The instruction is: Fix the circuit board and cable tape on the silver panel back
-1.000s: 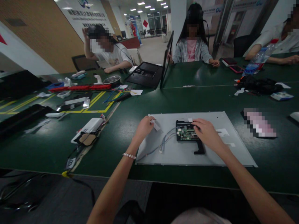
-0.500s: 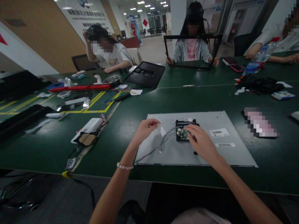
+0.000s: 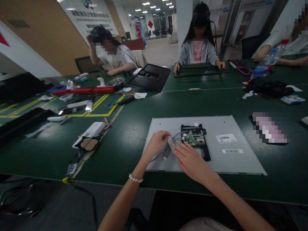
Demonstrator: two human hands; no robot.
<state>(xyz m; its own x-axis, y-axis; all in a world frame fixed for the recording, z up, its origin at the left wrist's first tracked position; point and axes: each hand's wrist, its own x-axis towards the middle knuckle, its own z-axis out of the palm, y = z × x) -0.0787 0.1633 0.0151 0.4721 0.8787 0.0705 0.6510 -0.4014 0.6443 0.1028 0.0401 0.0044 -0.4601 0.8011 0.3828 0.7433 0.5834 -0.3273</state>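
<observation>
A grey metal panel (image 3: 226,160) lies flat on the green table in front of me. A green circuit board (image 3: 193,138) in a black bracket sits near its middle, with grey cables (image 3: 166,150) running off to the left. My left hand (image 3: 156,146) pinches a small strip of white tape (image 3: 170,143) over those cables. My right hand (image 3: 192,160) lies just beside it, fingers stretched toward the tape and cables, left of the board.
A white device with black pads (image 3: 90,136) lies to my left. Tools and a red bar (image 3: 81,90) clutter the far left. Opposite, a person holds a black frame (image 3: 198,71) flat on the table; a black monitor shell (image 3: 150,77) lies beside it. A black bag (image 3: 267,87) sits at right.
My right hand left the circuit board and moved left to the tape and cables. My left hand came nearer with the tape. The person opposite lowered the black frame onto the table.
</observation>
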